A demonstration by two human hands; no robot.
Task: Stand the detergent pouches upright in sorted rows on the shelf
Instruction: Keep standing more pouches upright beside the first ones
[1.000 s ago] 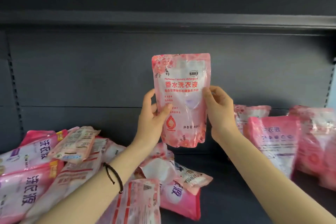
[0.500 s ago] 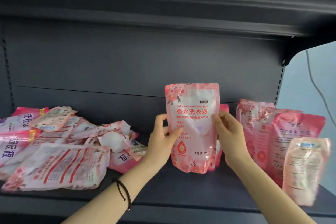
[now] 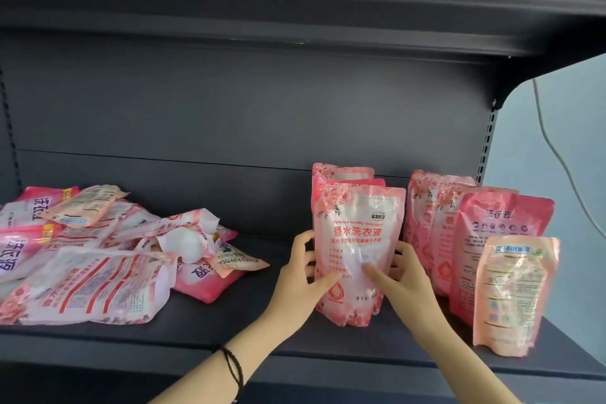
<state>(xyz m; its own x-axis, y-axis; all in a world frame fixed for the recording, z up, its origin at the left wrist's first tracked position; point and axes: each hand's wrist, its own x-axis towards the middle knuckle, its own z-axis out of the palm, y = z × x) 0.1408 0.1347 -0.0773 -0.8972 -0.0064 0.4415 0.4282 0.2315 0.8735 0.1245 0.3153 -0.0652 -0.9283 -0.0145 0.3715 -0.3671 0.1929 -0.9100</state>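
While my L hand (image 3: 299, 277) & R hand (image 3: 400, 277) grip one pouch (image 3: 357, 226) upright, few rows (image 3: 501, 239) stand; jumbled heap (image 3: 98, 259) lies unsorted.

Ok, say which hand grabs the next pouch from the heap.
Left, probably: the left hand grips the front pouch on the side facing the heap; the right hand is beyond it, beside the standing rows.

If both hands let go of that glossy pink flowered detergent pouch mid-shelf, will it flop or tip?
The glossy pink flowered detergent pouch probably stays up: its base seems to rest on the dark shelf, matching pouches right behind. Gripped by left hand and right hand, its wrinkled film looks soft, likely floppy, perhaps slippery.
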